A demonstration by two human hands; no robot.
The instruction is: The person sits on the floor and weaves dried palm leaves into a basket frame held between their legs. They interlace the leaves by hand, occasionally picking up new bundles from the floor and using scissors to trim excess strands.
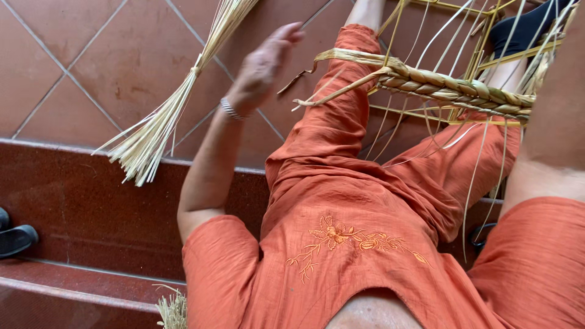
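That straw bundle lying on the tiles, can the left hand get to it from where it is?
Probably yes. The left hand is raised, open and empty, just beside the straw bundle, with only bare floor tiles between them; nothing blocks the way.

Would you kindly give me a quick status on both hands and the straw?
Left hand open, raised beside tied bundle of pale straw, not gripping. Right hand out of frame. Braided straw rim on yellow frame over orange-clothed lap.

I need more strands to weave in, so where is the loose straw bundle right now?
The straw bundle lies on the tiled floor, left in the head view, just beyond the left hand.
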